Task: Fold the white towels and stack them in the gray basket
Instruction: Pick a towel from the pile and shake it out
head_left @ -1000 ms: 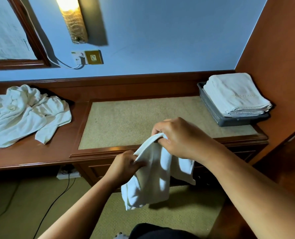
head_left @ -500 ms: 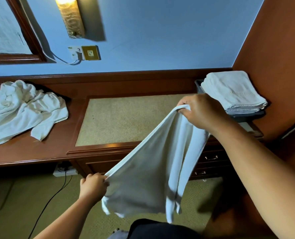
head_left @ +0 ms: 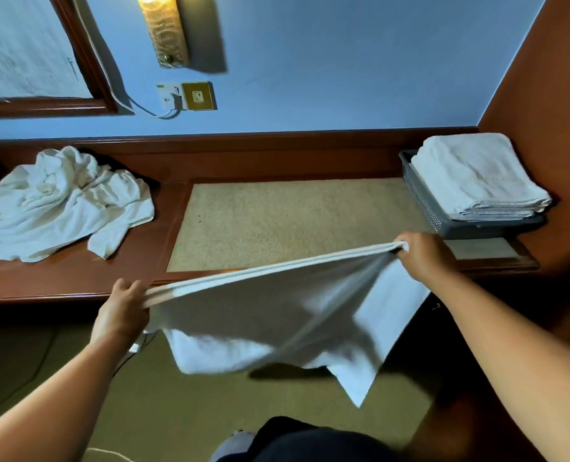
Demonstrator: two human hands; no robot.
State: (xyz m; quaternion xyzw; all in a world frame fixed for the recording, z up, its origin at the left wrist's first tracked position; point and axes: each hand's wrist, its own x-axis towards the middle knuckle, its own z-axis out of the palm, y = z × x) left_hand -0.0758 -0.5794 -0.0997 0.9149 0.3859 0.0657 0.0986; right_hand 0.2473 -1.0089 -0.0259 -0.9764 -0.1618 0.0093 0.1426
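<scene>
no text, brand or number could be read anywhere. the top folded towel (head_left: 473, 178) in the gray basket (head_left: 423, 201) at the far right bore a faint pale mark, too dim to make out. the brass wall plate (head_left: 197, 96) on the far wall carried a small blurred symbol. a thin scribble on the framed panel (head_left: 20, 55) at the far left was illegible.
</scene>
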